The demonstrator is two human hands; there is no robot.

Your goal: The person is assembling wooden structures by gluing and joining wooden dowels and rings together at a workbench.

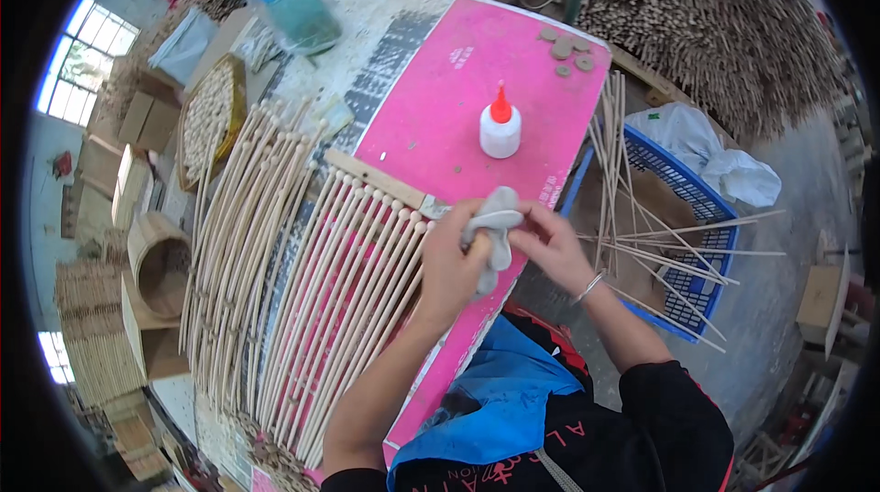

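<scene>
My left hand (447,263) and my right hand (553,249) are close together over the right edge of the pink board (412,125). Between them is a pale grey, soft piece (500,220) with finger-like lobes, which looks like a cloth glove. My left fingers are closed around its left side, while my right fingertips pinch its right side. Just beyond my hands stands a white squeeze bottle (500,134) with a red nozzle. Left of my left hand lies a row of thin wooden sticks (344,309) with round ends, their tips along a wooden strip (376,178).
More round-ended sticks (243,263) lie farther left, near a tray of wooden balls (209,116). A bagged blue-capped container (293,6) stands at the far left. Small round discs (562,49) lie on the board's far corner. On the right, a blue crate (683,180) has loose sticks across it.
</scene>
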